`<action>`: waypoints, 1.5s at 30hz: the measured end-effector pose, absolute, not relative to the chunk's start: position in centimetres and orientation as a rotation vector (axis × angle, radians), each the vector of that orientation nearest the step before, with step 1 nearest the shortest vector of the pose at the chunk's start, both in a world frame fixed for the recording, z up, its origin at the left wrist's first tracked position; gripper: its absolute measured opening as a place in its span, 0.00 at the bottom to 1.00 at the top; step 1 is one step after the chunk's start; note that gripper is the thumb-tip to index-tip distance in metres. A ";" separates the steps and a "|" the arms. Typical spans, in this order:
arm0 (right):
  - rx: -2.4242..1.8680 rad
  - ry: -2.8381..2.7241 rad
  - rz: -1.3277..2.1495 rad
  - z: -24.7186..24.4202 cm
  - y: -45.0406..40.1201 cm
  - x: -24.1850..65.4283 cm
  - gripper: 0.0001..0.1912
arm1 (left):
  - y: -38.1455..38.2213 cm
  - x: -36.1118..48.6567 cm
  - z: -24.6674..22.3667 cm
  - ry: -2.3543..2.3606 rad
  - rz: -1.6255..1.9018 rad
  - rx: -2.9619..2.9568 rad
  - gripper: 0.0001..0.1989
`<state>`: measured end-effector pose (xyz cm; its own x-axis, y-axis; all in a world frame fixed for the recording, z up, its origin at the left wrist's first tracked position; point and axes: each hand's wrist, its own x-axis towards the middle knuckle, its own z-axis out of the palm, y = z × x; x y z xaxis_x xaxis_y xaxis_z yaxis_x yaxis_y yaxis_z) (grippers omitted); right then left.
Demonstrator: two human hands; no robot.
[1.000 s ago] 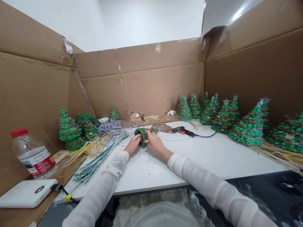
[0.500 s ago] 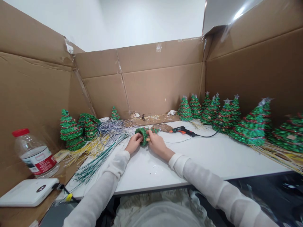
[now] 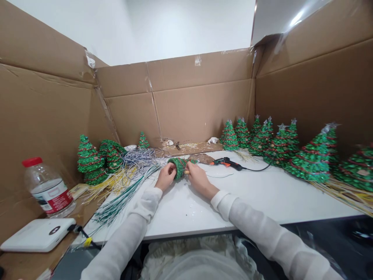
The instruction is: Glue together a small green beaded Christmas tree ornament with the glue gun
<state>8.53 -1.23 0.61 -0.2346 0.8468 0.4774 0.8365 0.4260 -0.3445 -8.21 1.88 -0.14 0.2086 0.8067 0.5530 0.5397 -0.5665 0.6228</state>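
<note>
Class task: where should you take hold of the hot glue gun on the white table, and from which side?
Grip the black end of the hot glue gun, where the cord leaves it, coming from the near side. It lies on its side, that end looks like the handle, and the white table stretches open before it.

Look at that, the hands (image 3: 198, 179) hide most of the green piece (image 3: 180, 167), the right-end tree (image 3: 359, 171) runs off frame, and the far scraps (image 3: 176, 146) are too small to tell!
</note>
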 end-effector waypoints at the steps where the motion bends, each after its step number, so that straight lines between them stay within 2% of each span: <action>1: -1.415 -2.077 0.020 0.6 -1.3 8.5 0.08 | 1.9 -8.2 -0.1 1.271 1.267 2.241 0.04; 9: -1.287 -2.084 0.051 0.4 -1.1 8.5 0.12 | 1.9 -8.3 -0.4 1.340 1.145 2.405 0.09; 16: -1.160 -2.013 -0.065 1.1 0.4 10.4 0.14 | 1.5 -8.0 -0.2 1.338 1.151 2.365 0.13; 22: -1.110 -1.982 -0.067 1.4 0.4 11.4 0.13 | 0.5 -7.3 0.5 1.300 1.044 2.433 0.12; 27: -1.030 -2.058 -0.106 1.5 0.1 11.0 0.07 | 0.7 -7.4 0.3 1.330 1.044 2.358 0.12; 35: -1.050 -2.037 -0.174 1.9 0.1 11.0 0.08 | 0.9 -7.2 0.2 1.268 1.136 2.295 0.09; 41: -1.083 -2.109 -0.076 0.8 0.0 10.2 0.07 | 1.3 -7.4 -0.1 1.221 1.132 2.206 0.11; 45: -1.086 -2.091 -0.012 0.0 0.4 10.0 0.10 | 2.0 -7.8 -0.3 1.116 1.124 2.048 0.10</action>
<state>9.96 0.43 -0.01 -0.3446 0.6948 0.6312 0.7020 0.6371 -0.3181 -7.83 1.99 -0.34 0.3069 0.8592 0.4094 0.4031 -0.5070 0.7619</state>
